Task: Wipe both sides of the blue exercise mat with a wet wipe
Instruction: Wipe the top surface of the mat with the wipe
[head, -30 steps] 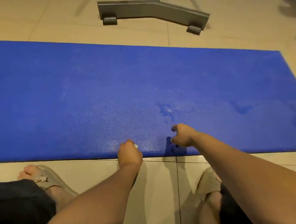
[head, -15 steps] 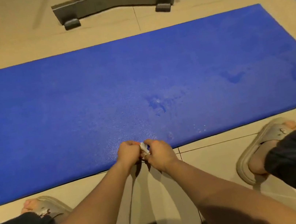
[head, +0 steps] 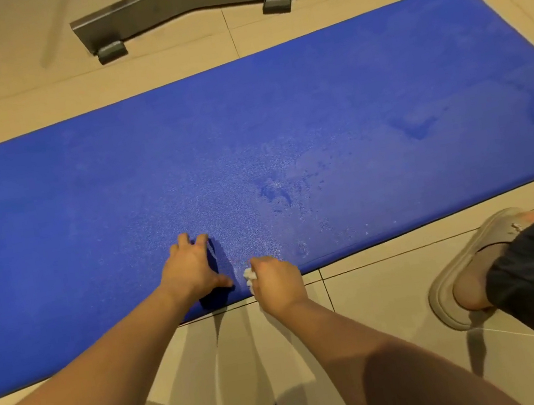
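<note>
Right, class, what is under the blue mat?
Floor tiles show around the blue mat; those beneath it, and its underside, are covered. The right hand holds a wet wipe at its edge.

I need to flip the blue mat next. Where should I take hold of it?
Grip the blue mat by its near long edge, coming from your side: it lies flat on the tiles, that edge is closest. The right hand holds the wet wipe, so lead with the left hand.

Blue mat [head: 281,123] with darker wet blotches, white wipe [head: 249,275], beige tiles [head: 375,290].
</note>
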